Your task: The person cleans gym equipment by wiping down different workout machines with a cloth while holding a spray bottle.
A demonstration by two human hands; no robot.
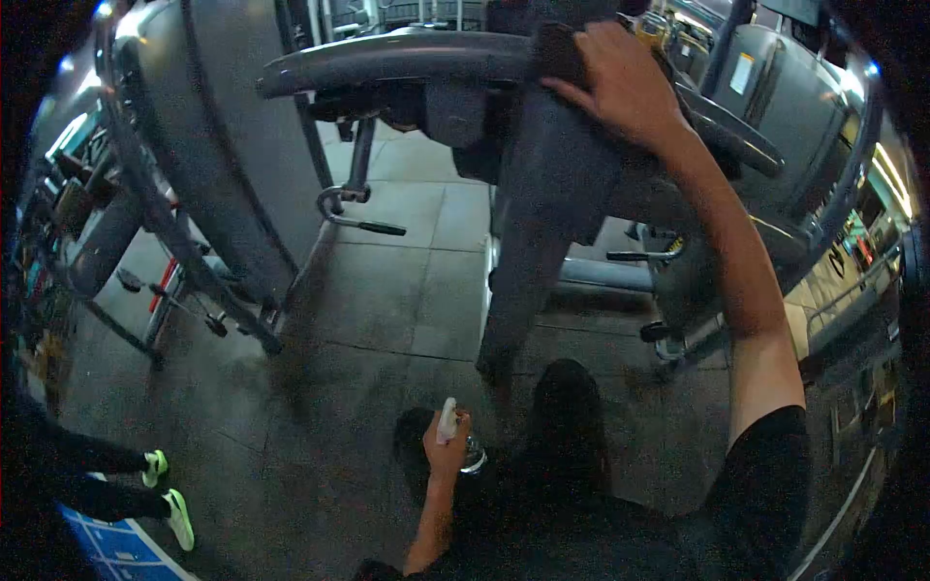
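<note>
My left hand [446, 450], low in the middle, is closed around what looks like a spray bottle. The bottle's white top [447, 422] sticks up above the fingers, and a clear part [474, 455] shows beside the hand. With the arm stretched forward, my right hand [625, 82] lies over the top of a grey exercise machine [542, 165], fingers bent over and thumb out to the side. Against those fingers is a black patch [557, 55], too dark to tell whether it is a cloth or part of the machine. A curved grey bar [397, 60] extends left from there.
Other gym machines stand to the left [237, 145] and right [765, 97]. A metal handle with a black grip [378, 229] juts out low over the tiled floor [378, 290]. At the lower left another person's bright shoes [178, 521] are beside a blue-and-white surface [121, 542].
</note>
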